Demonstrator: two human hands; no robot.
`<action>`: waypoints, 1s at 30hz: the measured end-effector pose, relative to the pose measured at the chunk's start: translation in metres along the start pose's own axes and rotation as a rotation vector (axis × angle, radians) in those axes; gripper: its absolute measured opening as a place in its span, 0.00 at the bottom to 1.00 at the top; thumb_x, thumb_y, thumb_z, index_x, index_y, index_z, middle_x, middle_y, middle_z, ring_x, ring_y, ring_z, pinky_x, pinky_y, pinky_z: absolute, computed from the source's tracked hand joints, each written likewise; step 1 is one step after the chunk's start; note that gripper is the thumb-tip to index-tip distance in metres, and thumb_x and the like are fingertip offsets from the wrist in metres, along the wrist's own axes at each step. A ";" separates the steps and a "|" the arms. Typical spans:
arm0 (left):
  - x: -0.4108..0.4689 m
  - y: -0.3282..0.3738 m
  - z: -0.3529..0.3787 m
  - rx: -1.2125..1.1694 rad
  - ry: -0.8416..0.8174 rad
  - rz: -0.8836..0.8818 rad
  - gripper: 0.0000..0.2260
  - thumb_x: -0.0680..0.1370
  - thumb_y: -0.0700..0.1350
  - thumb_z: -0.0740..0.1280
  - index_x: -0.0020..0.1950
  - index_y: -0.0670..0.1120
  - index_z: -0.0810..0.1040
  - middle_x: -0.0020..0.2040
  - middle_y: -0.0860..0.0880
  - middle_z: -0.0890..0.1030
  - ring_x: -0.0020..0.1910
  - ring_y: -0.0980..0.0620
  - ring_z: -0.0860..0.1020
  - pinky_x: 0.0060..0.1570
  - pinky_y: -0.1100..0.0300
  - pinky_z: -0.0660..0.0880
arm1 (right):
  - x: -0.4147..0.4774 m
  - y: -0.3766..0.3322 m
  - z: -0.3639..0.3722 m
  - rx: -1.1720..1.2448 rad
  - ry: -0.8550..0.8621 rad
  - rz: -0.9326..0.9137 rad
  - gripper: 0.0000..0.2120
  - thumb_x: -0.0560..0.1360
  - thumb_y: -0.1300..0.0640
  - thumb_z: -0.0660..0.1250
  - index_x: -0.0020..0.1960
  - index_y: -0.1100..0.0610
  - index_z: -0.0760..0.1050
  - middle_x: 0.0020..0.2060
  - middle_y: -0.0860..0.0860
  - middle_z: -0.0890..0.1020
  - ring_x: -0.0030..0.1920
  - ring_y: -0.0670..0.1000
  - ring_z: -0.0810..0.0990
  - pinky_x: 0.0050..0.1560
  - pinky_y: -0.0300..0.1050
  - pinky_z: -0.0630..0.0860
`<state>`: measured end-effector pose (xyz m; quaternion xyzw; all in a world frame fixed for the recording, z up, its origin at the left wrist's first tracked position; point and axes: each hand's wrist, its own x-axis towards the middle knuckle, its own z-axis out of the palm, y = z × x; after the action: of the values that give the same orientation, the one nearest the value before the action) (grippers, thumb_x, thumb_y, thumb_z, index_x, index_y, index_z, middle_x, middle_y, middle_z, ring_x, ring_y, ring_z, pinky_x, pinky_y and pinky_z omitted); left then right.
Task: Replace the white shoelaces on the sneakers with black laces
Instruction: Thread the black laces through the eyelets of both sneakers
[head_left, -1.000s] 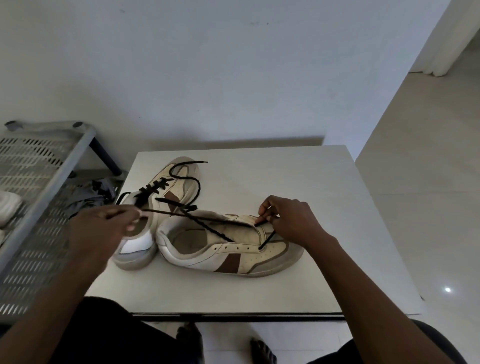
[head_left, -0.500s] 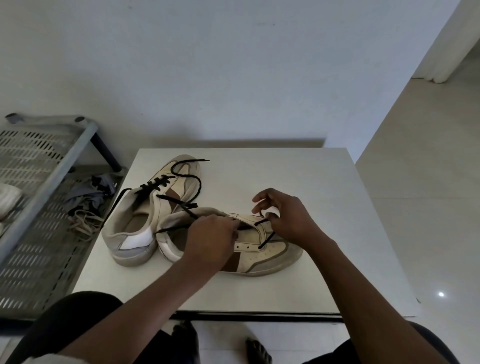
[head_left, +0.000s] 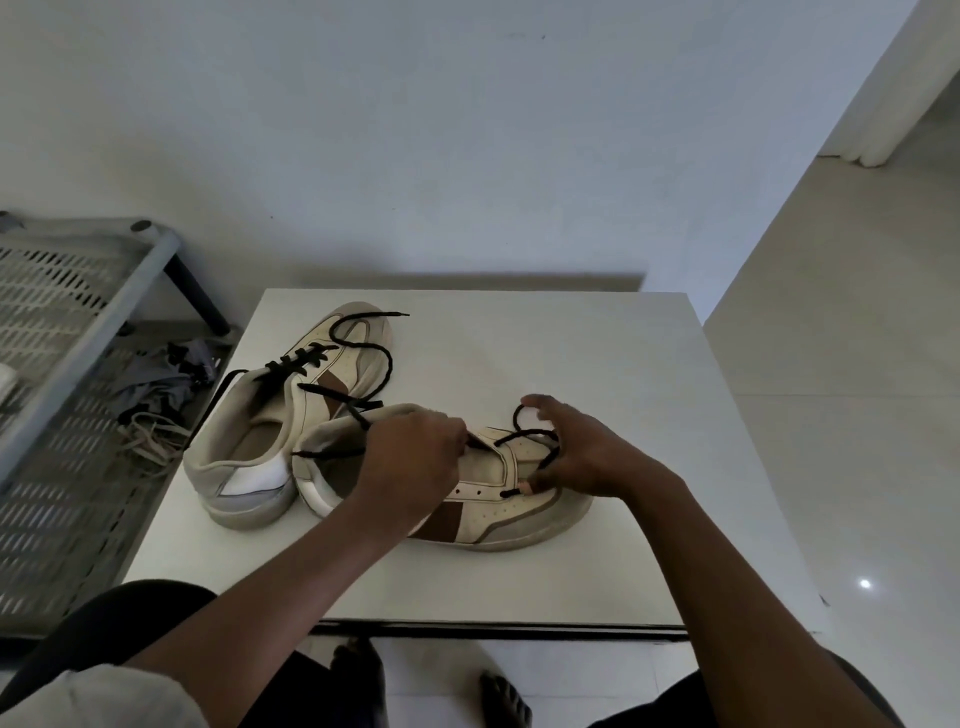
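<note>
- Dim, grey indoor light, brighter toward the right.
- Small glare spot on the floor (head_left: 841, 467).
- Soft shadow behind the worktop (head_left: 571, 353).
- Wide-angle bending at the edges.

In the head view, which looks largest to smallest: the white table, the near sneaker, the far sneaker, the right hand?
1. white table
2. near sneaker and far sneaker: alike; the left hand hides part of the near one, so not ranked
3. right hand

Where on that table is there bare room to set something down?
The table is bare on the right, between the near sneaker and the edge, and along the far strip by the wall. Forearms cross the front strip. Crowded left and centre: far sneaker, black laces, left hand, right hand.
</note>
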<state>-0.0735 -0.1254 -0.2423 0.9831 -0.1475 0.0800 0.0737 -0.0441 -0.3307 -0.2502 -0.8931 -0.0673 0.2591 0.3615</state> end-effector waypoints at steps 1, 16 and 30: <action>0.000 -0.001 -0.003 0.035 0.022 0.012 0.06 0.63 0.40 0.78 0.32 0.49 0.82 0.27 0.52 0.78 0.25 0.50 0.76 0.23 0.67 0.60 | 0.000 0.001 0.000 0.003 0.001 0.003 0.49 0.63 0.58 0.81 0.76 0.44 0.56 0.71 0.50 0.65 0.68 0.53 0.68 0.62 0.45 0.69; -0.012 -0.056 -0.022 -0.025 0.106 -0.080 0.06 0.69 0.36 0.68 0.38 0.44 0.73 0.36 0.48 0.75 0.30 0.47 0.74 0.29 0.62 0.62 | 0.012 -0.004 0.016 -0.043 0.108 0.388 0.42 0.67 0.58 0.76 0.71 0.58 0.54 0.61 0.60 0.72 0.61 0.59 0.73 0.59 0.52 0.74; -0.017 -0.083 -0.038 0.079 0.341 -0.415 0.08 0.69 0.42 0.67 0.46 0.41 0.78 0.45 0.40 0.79 0.46 0.38 0.75 0.44 0.48 0.68 | -0.011 -0.005 0.011 0.002 0.165 0.494 0.45 0.67 0.58 0.74 0.72 0.60 0.48 0.45 0.52 0.69 0.54 0.56 0.71 0.59 0.52 0.74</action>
<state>-0.0700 -0.0362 -0.2183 0.9667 0.0752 0.2331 0.0741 -0.0592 -0.3239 -0.2487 -0.9001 0.1829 0.2660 0.2925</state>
